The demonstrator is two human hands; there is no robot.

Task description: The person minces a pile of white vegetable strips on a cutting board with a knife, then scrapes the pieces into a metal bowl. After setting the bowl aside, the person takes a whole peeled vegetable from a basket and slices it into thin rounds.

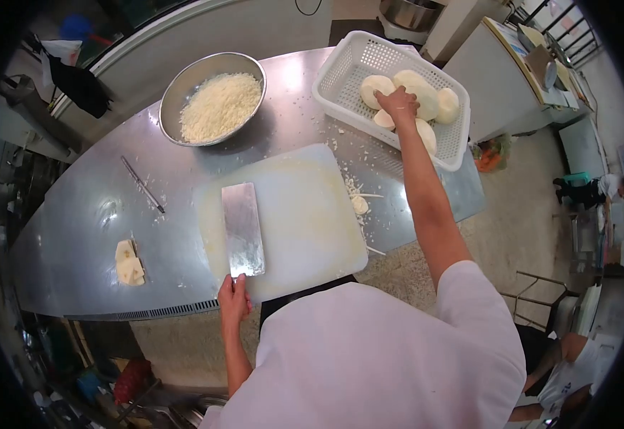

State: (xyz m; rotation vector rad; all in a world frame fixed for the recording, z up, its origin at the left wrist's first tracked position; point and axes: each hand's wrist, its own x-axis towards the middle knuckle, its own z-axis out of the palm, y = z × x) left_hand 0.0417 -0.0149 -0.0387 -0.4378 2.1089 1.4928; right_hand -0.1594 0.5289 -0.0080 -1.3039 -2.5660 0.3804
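My left hand [234,299] is closed at the near end of a cleaver [243,229], whose broad rectangular blade lies flat on the white cutting board [305,214]. The cleaver's handle is hidden by the hand. At the upper right, my right hand [400,106] reaches into a white perforated basket [337,75], its fingers curled over a pale, round peeled vegetable [373,87]. Several similar pieces surround it, one of them a large peeled vegetable [426,100]. How firmly the fingers grip cannot be made out.
A steel bowl [170,114] of pale shreds [219,107] stands at the back of the metal table [83,214]. A thin dark tool [142,184] and cut pieces [129,263] lie left. Scraps [359,204] litter the board's right side. Another person [569,368] is at lower right.
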